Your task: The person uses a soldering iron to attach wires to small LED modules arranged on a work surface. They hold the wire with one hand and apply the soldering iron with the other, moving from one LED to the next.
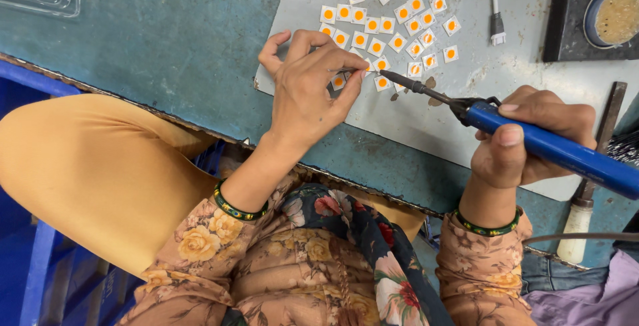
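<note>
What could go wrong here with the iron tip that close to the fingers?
1. Burn: the left hand pinches a thin wire right where the soldering iron tip meets the small square chips; a slip could likely touch a fingertip.
2. Scatter: the chips lie loose and crowded on the grey mat, so a nudge from the tip may shift neighbours.
3. Snag: the right hand works beside a white-handled tool at the bench edge, which might get knocked off.

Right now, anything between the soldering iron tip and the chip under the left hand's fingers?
Nothing visible. The soldering iron in the right hand points its tip at the chips beside the left hand fingertips.
</note>
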